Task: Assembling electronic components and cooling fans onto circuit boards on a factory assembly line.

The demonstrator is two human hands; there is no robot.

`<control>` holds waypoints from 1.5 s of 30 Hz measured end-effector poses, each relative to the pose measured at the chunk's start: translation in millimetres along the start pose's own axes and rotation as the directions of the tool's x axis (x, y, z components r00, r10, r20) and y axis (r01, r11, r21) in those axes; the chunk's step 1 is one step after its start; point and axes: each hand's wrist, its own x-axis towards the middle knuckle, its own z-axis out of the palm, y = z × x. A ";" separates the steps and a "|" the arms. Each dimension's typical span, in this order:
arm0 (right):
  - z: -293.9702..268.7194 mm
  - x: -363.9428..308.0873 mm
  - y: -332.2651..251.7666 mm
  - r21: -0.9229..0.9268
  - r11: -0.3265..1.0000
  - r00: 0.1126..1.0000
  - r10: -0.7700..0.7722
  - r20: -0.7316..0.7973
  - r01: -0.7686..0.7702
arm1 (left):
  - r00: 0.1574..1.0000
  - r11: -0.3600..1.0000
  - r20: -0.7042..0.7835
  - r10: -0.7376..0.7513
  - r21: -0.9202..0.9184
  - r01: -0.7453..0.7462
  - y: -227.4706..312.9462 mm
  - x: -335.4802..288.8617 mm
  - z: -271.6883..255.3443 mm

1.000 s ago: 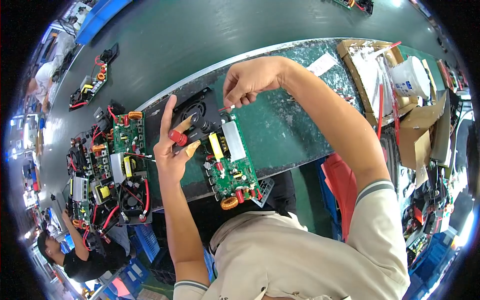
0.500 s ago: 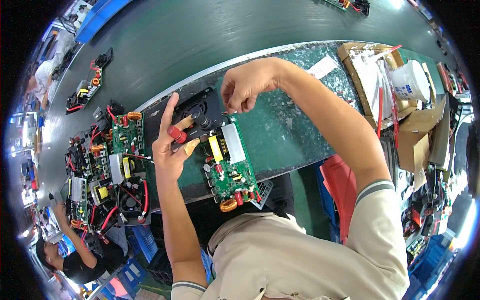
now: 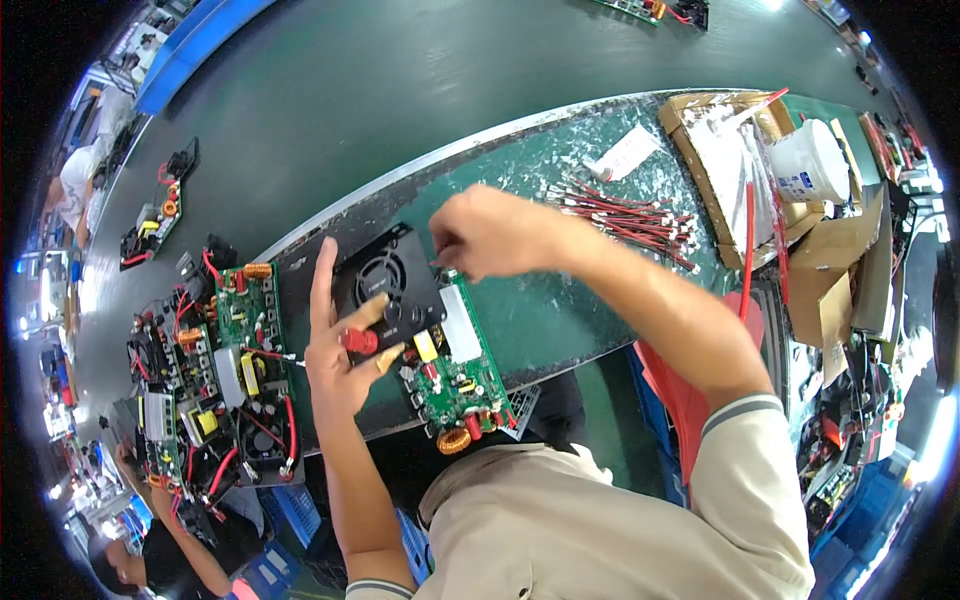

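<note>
A black end panel with a round fan grille stands against the far end of a green circuit board. My left hand grips the panel, with covered fingertips either side of its red terminal post; its index finger points up along the panel's left side. A black terminal post sits beside those fingers. Near the panel's right edge, above the board's far corner, my right hand is closed, fingertips pinched and pointing down. Whatever it may hold is hidden. A pale metal heat sink runs along the board.
Several other circuit-board assemblies crowd the bench to the left. Behind my right forearm lies a bundle of red and black wires, with a white paper slip beyond. At right are a cardboard tray and a white tub.
My right hand has come a little lower in the picture, still closed near the panel's corner. More of the panel's fan grille shows, and the wire bundle behind my forearm is now visible.
</note>
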 end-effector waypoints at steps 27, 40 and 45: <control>79.5 -23.3 8.2 0.210 0.977 0.741 0.176 -0.649 -0.049 | 0.997 0.992 0.043 0.064 -0.109 -0.058 -18.1 34.0 -15.8; 68.8 -24.7 22.3 0.078 0.996 0.807 0.011 -0.590 0.044 | 0.983 0.992 0.151 0.102 -0.086 -0.090 -19.6 33.6 -17.1; 54.9 -23.2 22.0 0.084 0.996 0.892 0.006 -0.451 0.035 | 0.999 0.966 0.053 -0.005 -0.259 0.019 -10.5 31.8 -6.3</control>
